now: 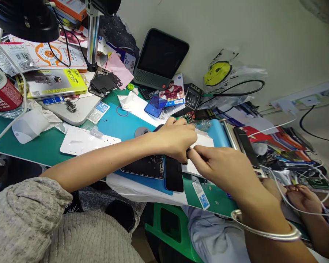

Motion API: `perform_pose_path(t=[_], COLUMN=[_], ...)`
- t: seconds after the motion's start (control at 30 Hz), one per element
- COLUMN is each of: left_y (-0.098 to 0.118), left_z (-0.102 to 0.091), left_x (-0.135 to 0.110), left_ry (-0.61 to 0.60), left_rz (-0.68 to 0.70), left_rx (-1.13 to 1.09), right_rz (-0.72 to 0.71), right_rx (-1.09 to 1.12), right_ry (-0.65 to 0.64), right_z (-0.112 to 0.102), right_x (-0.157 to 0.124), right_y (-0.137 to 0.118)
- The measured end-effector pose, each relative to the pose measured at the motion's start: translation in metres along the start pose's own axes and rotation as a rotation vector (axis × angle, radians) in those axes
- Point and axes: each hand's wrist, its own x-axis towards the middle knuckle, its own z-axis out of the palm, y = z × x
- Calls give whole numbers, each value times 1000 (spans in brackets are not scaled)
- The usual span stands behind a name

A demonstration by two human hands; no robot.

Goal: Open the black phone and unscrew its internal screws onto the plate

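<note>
My left hand [178, 137] is closed in a fist, palm down, around a dark object whose black end [185, 157] shows below the fingers; its kind is hidden. Close against it on the right, my right hand [219, 166] has thumb and forefinger pinched together at that dark end. Below the hands lies an opened phone or tablet body [144, 168], dark inside, on a blue mat [168, 188]. Beside it rests a black glass panel [174, 177]. A white box [193, 168] sits partly under my hands.
To the left lie a white perforated plate [84, 140], a yellow battery box [57, 84] and a drink bottle [5, 91]. A dark-screened display [161, 54] stands behind. At right, another person's hands [304, 199] are near cables. A green stool [167, 226] is below the table.
</note>
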Motion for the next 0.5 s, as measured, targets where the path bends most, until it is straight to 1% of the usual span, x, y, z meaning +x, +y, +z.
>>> perform_pose_path(t=[0.07, 0.13, 0.23, 0.3, 0.4, 0.43, 0.5], left_y=[-1, -3, -2, 0, 1, 1, 1], left_z=[0, 0, -1, -1, 1, 1, 0], left_x=[0, 1, 1, 0, 1, 1, 3], left_ry=[10, -47, -109, -73, 13, 18, -22], left_rz=[-5, 8, 33, 41, 23, 20, 31], left_rx=[2, -12, -19, 25, 85, 86, 66], right_rz=[67, 101, 39, 12, 68, 96, 115], right_rx=[-69, -59, 53, 49, -69, -96, -83], right_ry=[22, 36, -8, -52, -65, -58, -35], right_z=[1, 1, -3, -5, -6, -6, -6], right_x=[0, 0, -1, -1, -1, -1, -2], right_y=[-1, -1, -2, -3, -6, -7, -7])
